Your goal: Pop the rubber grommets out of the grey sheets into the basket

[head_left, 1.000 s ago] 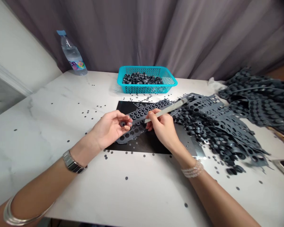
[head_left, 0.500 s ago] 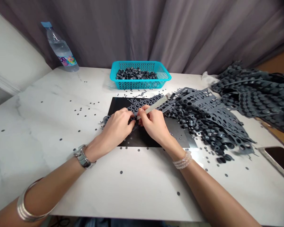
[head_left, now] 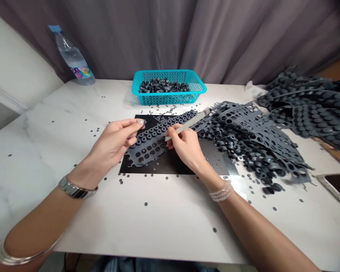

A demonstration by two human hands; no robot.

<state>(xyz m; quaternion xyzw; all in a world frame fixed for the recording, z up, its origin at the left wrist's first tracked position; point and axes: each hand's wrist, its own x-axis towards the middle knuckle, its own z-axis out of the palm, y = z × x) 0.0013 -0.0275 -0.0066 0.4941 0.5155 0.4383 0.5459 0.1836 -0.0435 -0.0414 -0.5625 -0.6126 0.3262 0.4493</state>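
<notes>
The left hand [head_left: 112, 141] is up by the left part of the black mat [head_left: 170, 166]. Its thumb and finger look pressed together on a small dark piece [head_left: 144, 124]. The right hand [head_left: 185, 147] has a pale flat tool [head_left: 191, 122] pinched in its grip, with the low end near the gray strip [head_left: 155, 138]. That strip lies on the mat, with holes in front and raised rings [head_left: 149, 136] behind. It's best to press the strip flat, go slowly along one row, and mind your fingers.

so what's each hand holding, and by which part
Right hand: a pale stick, near its lower end. Left hand: a small dark piece, gripped part unclear.
</notes>
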